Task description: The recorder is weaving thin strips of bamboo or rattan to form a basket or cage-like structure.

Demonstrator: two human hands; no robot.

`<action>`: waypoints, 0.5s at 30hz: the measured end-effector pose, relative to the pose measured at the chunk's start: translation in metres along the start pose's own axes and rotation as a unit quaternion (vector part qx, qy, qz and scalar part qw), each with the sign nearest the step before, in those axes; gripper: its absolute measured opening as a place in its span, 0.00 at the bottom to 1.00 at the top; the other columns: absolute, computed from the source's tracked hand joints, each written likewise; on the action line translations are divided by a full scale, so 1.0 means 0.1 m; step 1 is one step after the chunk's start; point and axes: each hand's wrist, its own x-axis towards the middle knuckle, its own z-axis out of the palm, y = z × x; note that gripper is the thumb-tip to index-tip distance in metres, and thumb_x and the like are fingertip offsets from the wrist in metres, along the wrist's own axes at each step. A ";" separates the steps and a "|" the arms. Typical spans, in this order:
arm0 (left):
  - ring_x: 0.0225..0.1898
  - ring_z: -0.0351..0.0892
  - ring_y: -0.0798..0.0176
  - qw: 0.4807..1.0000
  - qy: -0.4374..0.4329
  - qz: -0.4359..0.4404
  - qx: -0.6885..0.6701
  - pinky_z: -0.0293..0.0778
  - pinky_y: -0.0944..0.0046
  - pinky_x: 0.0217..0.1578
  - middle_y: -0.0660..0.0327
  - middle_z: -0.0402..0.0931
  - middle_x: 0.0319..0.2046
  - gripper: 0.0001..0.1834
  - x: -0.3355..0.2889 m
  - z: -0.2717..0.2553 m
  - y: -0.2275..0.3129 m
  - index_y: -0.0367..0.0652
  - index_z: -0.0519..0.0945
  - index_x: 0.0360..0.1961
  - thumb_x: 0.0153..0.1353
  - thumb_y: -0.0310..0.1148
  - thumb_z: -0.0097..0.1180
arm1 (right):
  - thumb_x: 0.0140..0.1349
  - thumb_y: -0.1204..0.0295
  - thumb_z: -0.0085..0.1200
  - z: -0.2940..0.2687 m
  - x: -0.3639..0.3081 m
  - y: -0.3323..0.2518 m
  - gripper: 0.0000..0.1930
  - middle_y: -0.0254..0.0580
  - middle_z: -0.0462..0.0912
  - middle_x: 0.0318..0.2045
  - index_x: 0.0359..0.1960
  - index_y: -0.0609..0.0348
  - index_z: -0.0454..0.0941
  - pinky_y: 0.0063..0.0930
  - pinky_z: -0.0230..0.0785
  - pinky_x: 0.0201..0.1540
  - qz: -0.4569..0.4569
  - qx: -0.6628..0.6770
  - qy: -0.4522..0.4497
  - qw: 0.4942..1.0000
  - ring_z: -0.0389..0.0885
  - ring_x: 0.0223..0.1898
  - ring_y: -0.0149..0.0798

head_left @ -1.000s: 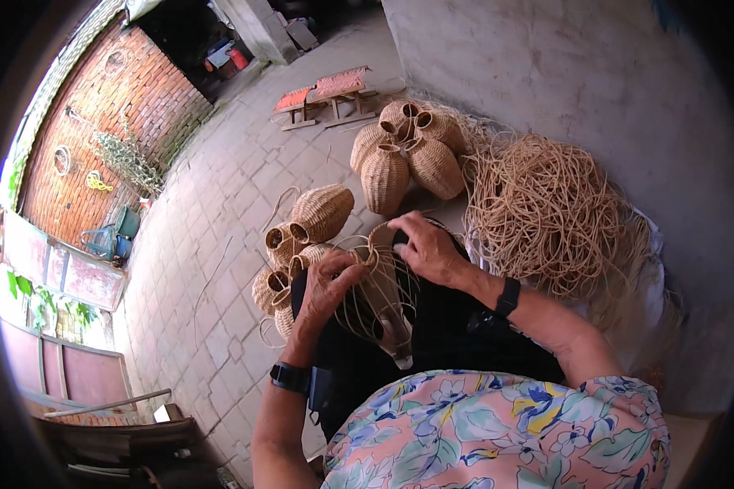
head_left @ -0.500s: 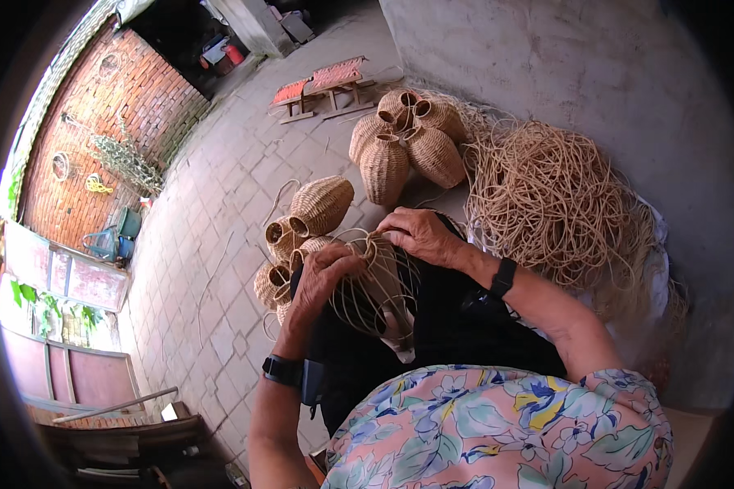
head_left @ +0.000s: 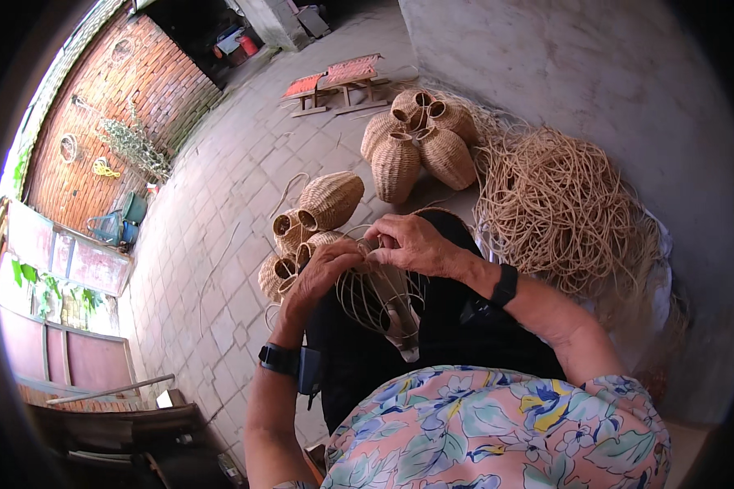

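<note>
Over my lap, several thin tan cords (head_left: pixel 357 308) loop down from a bunched upper end, around a pale tapered piece (head_left: pixel 401 326) whose kind I cannot make out. My left hand (head_left: pixel 324 270) is closed at the left of that bunched end, pinching the cords. Close against it, my right hand (head_left: pixel 420 246) has its thumb and fingers drawn together on the same cords. The exact grip is partly hidden by the fingers. Just beyond my left hand lies a cluster of small woven vase-shaped baskets (head_left: pixel 332 200).
A second group of woven baskets (head_left: pixel 396 167) stands farther off. To the right, a big tangled heap of cord (head_left: pixel 554 208) lies by a grey wall (head_left: pixel 563 73). Low stools with red woven seats (head_left: pixel 352 71) stand on the paved floor (head_left: pixel 245 187). A brick wall (head_left: pixel 90 114) is at far left.
My right hand has come in toward the left one, so their fingertips nearly meet at the cords. The whole view has shifted slightly, with the surroundings a little to the right.
</note>
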 end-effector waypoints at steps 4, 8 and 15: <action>0.51 0.78 0.48 0.992 0.018 0.126 0.016 0.71 0.50 0.57 0.51 0.79 0.45 0.13 -0.05 0.01 -0.11 0.38 0.77 0.47 0.65 0.34 0.53 | 0.56 0.72 0.63 -0.01 0.03 -0.03 0.12 0.45 0.81 0.35 0.40 0.65 0.81 0.34 0.75 0.43 -0.050 0.015 -0.017 0.998 0.83 0.38 0.42; 0.50 0.78 0.52 0.999 -0.013 0.001 -0.030 0.71 0.55 0.56 0.54 0.80 0.44 0.13 -0.05 -0.01 -0.09 0.36 0.80 0.42 0.61 0.33 0.57 | 0.55 0.75 0.61 -0.03 0.03 -0.03 0.12 0.47 0.81 0.35 0.41 0.66 0.81 0.34 0.75 0.43 -0.058 0.017 -0.036 0.998 0.83 0.38 0.43; 0.46 0.77 0.61 0.972 0.012 -0.198 -0.127 0.71 0.60 0.51 0.59 0.82 0.38 0.14 0.02 0.06 0.06 0.36 0.85 0.40 0.59 0.35 0.61 | 0.53 0.77 0.60 -0.07 -0.03 -0.05 0.11 0.47 0.80 0.35 0.39 0.65 0.82 0.34 0.76 0.44 -0.062 -0.034 -0.045 0.996 0.83 0.38 0.45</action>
